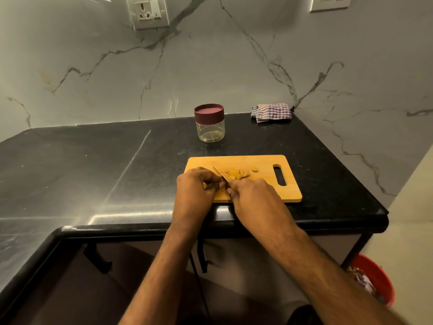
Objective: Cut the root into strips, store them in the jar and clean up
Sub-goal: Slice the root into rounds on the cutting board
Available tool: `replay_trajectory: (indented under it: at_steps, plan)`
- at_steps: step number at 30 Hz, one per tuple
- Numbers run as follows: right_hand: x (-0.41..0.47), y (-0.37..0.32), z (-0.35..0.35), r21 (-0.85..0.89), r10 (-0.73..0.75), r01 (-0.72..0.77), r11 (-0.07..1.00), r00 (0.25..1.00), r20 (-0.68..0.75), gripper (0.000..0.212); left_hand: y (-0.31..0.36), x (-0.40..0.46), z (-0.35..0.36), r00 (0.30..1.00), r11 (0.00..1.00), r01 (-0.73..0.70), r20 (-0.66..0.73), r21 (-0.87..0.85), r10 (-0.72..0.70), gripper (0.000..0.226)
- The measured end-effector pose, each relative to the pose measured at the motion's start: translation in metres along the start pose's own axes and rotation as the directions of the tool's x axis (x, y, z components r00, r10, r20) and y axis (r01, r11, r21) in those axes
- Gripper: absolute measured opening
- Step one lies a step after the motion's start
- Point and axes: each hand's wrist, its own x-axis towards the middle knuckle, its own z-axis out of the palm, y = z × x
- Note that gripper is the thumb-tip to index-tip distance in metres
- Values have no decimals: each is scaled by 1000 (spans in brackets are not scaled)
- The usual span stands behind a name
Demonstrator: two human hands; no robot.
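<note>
On the light wooden cutting board, the right hand holds a small silver knife with curled fingers. The left hand pinches a bit of yellow root. Yellow root slices lie just beyond. The clear jar with the dark red lid stands farther back on the black table.

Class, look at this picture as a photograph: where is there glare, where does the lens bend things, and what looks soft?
Head view: glare streaks the black counter at left; the wide lens bows the counter edge and wall; the forearms at the bottom look soft, while the cutting board and jar are sharp.
</note>
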Motion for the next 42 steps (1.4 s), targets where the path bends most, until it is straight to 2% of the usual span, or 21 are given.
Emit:
replay_trajectory:
  at_steps: [3, 9, 15, 24, 33, 36, 42]
  plan:
    - [-1, 0, 2, 41, -12, 13, 999, 999, -36, 21, 0, -1, 0, 1000, 1000, 5, -7, -25, -6, 9]
    - [6, -5, 3, 114, 32, -30, 993, 999, -14, 18, 5, -4, -1, 996, 991, 53, -70, -125, -63, 10]
    - [6, -7, 1, 54, 22, -22, 998, 1000, -2, 15, 0, -1, 0, 996, 992, 68, -50, -103, -73, 9]
    - [11, -4, 3, 65, 43, -46, 997, 998, 40, 14, 0, 3, -2, 997, 997, 72, 20, -36, -71, 13]
    - [7, -5, 4, 20, -9, 9, 1000, 1000, 11, 16, 5, -2, 0, 999, 999, 27, -42, 39, -26, 16]
    - [6, -8, 5, 5, -7, 7, 1000, 1000, 11, 24, 5, -4, 1, 998, 999, 19, -65, 35, -17, 15]
    - [2, -8, 8, 21, -2, 3, 1000, 1000, -8, 21, 4, -3, 1, 998, 999, 25, -58, 28, -23, 15]
